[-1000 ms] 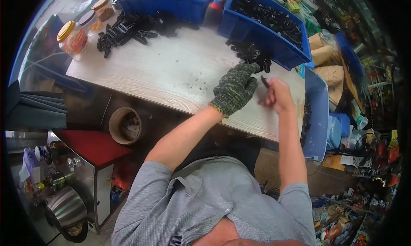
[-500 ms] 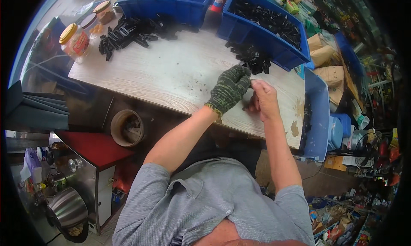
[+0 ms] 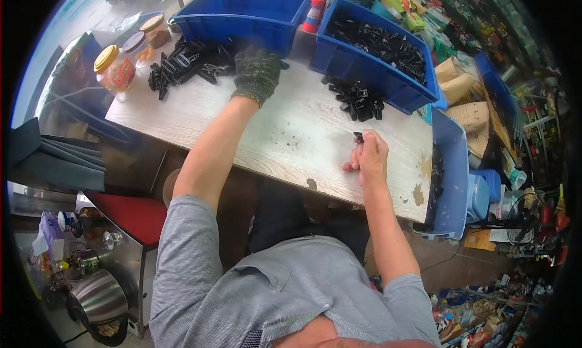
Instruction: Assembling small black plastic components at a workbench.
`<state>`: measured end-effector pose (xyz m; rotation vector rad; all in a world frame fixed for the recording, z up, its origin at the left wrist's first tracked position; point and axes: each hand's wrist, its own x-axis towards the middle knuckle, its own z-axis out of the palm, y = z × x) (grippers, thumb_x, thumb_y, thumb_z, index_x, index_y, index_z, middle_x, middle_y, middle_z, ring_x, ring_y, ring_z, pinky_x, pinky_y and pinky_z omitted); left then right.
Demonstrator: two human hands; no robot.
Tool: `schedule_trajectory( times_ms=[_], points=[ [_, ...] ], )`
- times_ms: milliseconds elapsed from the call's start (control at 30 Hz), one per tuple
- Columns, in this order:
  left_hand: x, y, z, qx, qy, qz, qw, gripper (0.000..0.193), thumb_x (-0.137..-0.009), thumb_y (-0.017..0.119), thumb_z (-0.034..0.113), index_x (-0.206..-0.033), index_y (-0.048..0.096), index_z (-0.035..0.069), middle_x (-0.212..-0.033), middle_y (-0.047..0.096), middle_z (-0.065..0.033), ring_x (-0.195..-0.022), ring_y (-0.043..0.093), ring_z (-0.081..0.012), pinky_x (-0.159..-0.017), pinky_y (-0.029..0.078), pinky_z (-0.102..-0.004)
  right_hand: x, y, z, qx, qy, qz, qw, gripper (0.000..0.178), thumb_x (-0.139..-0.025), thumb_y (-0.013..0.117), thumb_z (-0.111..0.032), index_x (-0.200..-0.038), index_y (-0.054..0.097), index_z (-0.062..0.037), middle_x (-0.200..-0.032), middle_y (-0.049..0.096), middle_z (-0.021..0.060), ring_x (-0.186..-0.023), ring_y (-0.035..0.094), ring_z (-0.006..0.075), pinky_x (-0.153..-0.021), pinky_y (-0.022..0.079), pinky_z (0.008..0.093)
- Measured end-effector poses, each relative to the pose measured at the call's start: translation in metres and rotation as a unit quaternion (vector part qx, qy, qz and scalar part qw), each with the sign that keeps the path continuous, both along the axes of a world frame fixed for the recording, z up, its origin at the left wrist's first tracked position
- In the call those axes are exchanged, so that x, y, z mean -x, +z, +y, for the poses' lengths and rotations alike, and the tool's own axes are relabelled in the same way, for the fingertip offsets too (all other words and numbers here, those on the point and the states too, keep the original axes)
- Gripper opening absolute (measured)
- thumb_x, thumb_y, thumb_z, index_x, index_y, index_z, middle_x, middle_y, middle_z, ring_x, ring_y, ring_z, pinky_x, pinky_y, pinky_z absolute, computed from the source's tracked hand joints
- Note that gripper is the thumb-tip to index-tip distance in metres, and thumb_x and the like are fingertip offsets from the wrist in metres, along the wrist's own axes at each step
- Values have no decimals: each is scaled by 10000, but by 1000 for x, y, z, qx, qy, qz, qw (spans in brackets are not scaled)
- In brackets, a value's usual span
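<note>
Leftward, away from the right hand (image 3: 372, 159), the gloved left hand (image 3: 259, 75) has swung. Left of its fingers lies a pile of black pieces (image 3: 183, 63), just beyond them a blue bin (image 3: 242, 30); whether they grasp anything cannot be told. Right fingers pinch a small black piece (image 3: 359, 137); another black pile (image 3: 359, 99) sits beyond them.

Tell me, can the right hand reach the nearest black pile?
Probably yes: just tabletop lies between the right hand and the black pile, though the hand holds a black piece.

The shirt (image 3: 297, 272) is grey, the glove (image 3: 257, 75) mottled green.
</note>
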<state>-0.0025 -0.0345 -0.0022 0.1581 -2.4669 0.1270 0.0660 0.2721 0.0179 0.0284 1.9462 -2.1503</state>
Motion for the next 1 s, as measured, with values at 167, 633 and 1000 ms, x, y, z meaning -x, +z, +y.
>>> schedule_trajectory(
  times_ms=[167,633,1000],
  points=[
    [-6,8,23,-61,-34,-116,991,196,-812,593,227,-973,701,192,-932,677,-87,-1046,601,-320,-861,452,-520,2,-3,1,-13,-10,3,1000,319,-983,482,-317,-840,515,-33,-497,323,-9,-402,353,114,-367,448,336],
    [-59,13,81,-191,-158,-25,968,240,-879,600,194,-1067,696,79,-1021,687,-149,-1030,635,-318,-926,471,-461,-4,-7,14,31,-84,-20,996,346,-977,476,-354,-852,512,-34,-491,313,-3,-405,349,134,-388,481,393],
    [-102,-10,179,-495,-358,-45,791,214,-959,596,108,-1127,668,-3,-1083,685,-182,-961,655,-324,-847,521,-394,-6,10,0,19,-121,3,992,337,-962,493,-350,-828,563,-49,-573,473,18,-471,465,146,-426,441,307]
  ],
)
